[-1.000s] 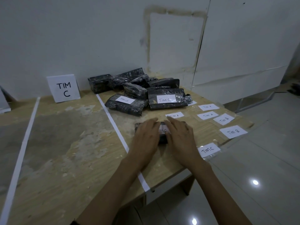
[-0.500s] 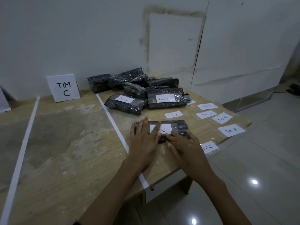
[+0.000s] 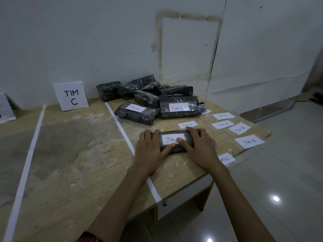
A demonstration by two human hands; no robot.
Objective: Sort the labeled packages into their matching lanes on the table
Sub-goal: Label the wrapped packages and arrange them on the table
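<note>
A black plastic-wrapped package (image 3: 172, 132) with a white label reading "TIM C" lies flat on the table just right of a white tape line (image 3: 122, 131). My left hand (image 3: 150, 151) grips its left end, fingers curled over the far edge and thumb along the near side. My right hand (image 3: 201, 151) grips the right end the same way, its thumb resting on the label's right part. A standing card reading "TIM C" (image 3: 71, 96) marks the lane to the left of that tape line.
A pile of several black packages (image 3: 153, 93) sits at the back, with one labelled TIM B (image 3: 136, 111) and one TIM C (image 3: 180, 109) in front. Loose paper labels (image 3: 239, 128) lie near the table's right edge (image 3: 251, 145). Another tape line (image 3: 29, 151) runs further left.
My hands went from lying over the package's top to gripping its two ends. The right hand moved up to the right end, and the label now shows between my hands.
</note>
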